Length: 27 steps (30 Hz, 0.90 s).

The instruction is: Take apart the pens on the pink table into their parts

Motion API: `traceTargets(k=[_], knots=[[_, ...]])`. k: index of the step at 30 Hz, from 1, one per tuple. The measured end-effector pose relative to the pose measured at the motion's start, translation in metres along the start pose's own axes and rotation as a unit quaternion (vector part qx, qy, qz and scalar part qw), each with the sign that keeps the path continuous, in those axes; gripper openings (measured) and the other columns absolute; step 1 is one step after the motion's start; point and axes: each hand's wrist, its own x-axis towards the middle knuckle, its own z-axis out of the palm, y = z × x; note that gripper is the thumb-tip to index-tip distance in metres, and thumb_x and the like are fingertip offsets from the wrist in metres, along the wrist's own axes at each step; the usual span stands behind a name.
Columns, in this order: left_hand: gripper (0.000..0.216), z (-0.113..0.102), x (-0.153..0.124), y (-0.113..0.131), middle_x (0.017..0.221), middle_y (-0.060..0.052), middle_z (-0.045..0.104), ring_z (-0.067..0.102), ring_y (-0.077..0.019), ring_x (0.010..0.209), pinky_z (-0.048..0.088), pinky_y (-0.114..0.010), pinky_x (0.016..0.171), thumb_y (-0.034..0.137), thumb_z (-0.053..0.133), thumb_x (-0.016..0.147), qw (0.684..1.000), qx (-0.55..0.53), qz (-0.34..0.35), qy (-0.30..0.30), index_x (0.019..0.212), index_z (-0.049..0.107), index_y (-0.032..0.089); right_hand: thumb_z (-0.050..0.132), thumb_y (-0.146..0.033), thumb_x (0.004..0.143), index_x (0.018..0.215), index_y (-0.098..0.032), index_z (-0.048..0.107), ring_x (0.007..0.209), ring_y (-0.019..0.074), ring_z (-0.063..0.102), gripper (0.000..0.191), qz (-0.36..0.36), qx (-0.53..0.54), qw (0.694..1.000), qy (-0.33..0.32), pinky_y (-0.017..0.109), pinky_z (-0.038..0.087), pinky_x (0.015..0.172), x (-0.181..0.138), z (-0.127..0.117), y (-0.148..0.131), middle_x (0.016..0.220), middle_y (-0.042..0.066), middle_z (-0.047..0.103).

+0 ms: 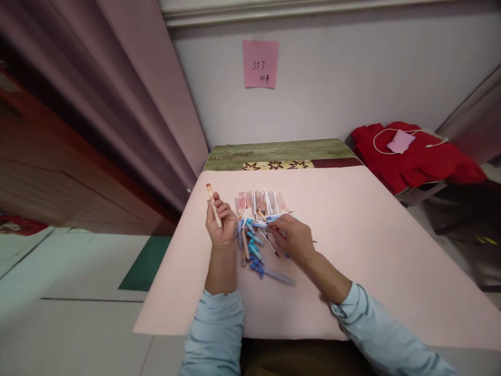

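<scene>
Pink table (352, 250); left hand (221, 224) around pen (213, 204).

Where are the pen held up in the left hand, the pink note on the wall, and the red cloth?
pen (213, 205), head view, middle of its barrel above the left hand's fingers
pink note (260, 63), head view, centre of the paper
red cloth (418, 162), head view, middle of the fabric

Right hand (291, 237) hides part of the pens (256, 230), perhaps several.

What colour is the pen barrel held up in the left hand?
Pale cream pen barrel with a brownish tip, gripped in the left hand; head view.
</scene>
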Motion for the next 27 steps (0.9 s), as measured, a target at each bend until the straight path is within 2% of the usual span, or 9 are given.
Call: traceTargets(k=[3,6,12,17,20,22,25,27], knots=[[0.032,-0.004,0.001,0.001,0.071,0.002,0.059,0.052,-0.0011,0.056,0.041,-0.004,0.048,0.026,0.030,0.103,1.000,-0.008,0.004,0.015,0.117,0.054,0.010,0.057,-0.031,0.091,0.094,-0.029,0.074,0.084,0.0157,0.064,0.018,-0.001,-0.059,0.995,-0.081,0.023,0.038,0.065,0.009,0.009,-0.015,0.091,0.001,0.070],[0.032,-0.007,0.002,0.003,0.071,0.002,0.058,0.051,-0.0012,0.056,0.041,-0.004,0.049,0.025,0.030,0.103,1.000,0.010,0.008,0.022,0.116,0.055,0.010,0.055,-0.028,0.091,0.099,-0.031,0.073,0.088,0.0163,0.064,0.020,-0.010,-0.091,0.986,-0.136,0.024,0.038,0.065,0.018,0.016,-0.025,0.096,0.001,0.069],[0.035,-0.012,0.006,0.005,0.069,0.001,0.057,0.048,-0.0010,0.053,0.038,-0.005,0.047,0.024,0.027,0.104,0.999,0.035,0.011,0.034,0.111,0.057,0.008,0.048,-0.023,0.092,0.108,-0.030,0.070,0.092,0.0180,0.064,0.027,-0.022,-0.155,0.969,-0.192,0.025,0.039,0.065,0.030,0.025,-0.034,0.106,0.003,0.069],[0.035,-0.012,0.006,0.001,0.066,0.002,0.055,0.043,-0.0008,0.048,0.034,-0.005,0.042,0.023,0.029,0.103,0.997,0.043,0.002,0.061,0.107,0.059,0.006,0.049,-0.023,0.092,0.103,-0.027,0.070,0.090,0.0184,0.065,0.024,-0.045,-0.200,0.952,-0.228,0.025,0.040,0.065,0.039,0.023,-0.040,0.104,0.005,0.069],[0.034,-0.010,0.006,-0.002,0.064,0.002,0.054,0.041,-0.0007,0.045,0.033,-0.006,0.040,0.022,0.030,0.103,0.995,0.055,-0.004,0.084,0.104,0.061,0.006,0.050,-0.023,0.091,0.096,-0.024,0.070,0.086,0.0179,0.065,0.021,-0.052,-0.189,0.958,-0.209,0.025,0.039,0.065,0.035,0.018,-0.040,0.100,0.006,0.069],[0.033,-0.010,0.006,-0.003,0.064,0.002,0.054,0.040,-0.0008,0.045,0.032,-0.006,0.039,0.022,0.032,0.102,0.993,0.071,-0.009,0.089,0.102,0.062,0.007,0.051,-0.025,0.091,0.094,-0.023,0.070,0.083,0.0173,0.064,0.019,-0.051,-0.151,0.972,-0.171,0.025,0.040,0.066,0.028,0.013,-0.035,0.096,0.005,0.068],[0.035,-0.008,0.006,-0.004,0.063,0.002,0.054,0.040,-0.0002,0.044,0.032,-0.006,0.038,0.022,0.031,0.103,0.993,0.076,-0.015,0.088,0.101,0.062,0.005,0.057,-0.028,0.088,0.092,-0.023,0.069,0.077,0.0153,0.061,0.014,-0.012,-0.020,0.998,-0.061,0.026,0.042,0.069,0.014,0.006,-0.021,0.092,0.003,0.068],[0.034,-0.005,0.005,-0.008,0.063,0.002,0.054,0.041,0.0002,0.044,0.031,-0.006,0.038,0.021,0.032,0.102,0.992,0.091,-0.024,0.085,0.100,0.062,0.005,0.061,-0.032,0.085,0.089,-0.021,0.067,0.066,0.0133,0.058,0.014,0.060,0.117,0.991,0.013,0.026,0.043,0.065,0.006,0.002,-0.009,0.083,0.002,0.067]])
